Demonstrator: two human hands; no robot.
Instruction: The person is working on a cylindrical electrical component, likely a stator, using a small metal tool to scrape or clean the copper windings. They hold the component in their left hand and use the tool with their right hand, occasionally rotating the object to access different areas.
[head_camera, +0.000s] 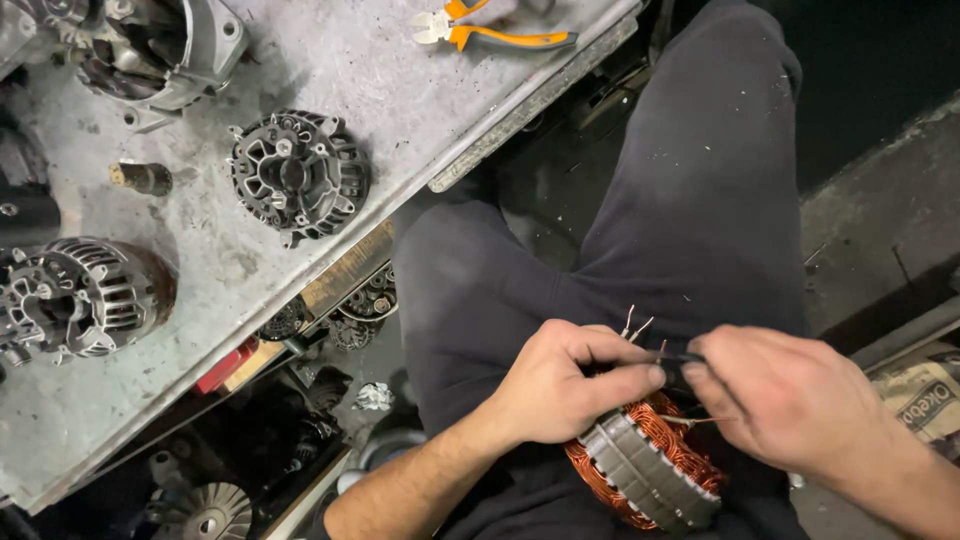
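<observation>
A stator ring with copper windings rests on my lap, over dark trousers. My left hand curls over its top edge and grips it, thumb pointing right. My right hand pinches a thin dark sleeve or wire at the ring's upper side, next to my left thumb. Bare wire ends stick up just above my left hand. Another thin wire runs from the windings toward my right palm.
A grey metal workbench lies to the left, carrying an alternator housing, a whole alternator, another housing and orange-handled pliers. Below the bench edge sit more parts on a shelf.
</observation>
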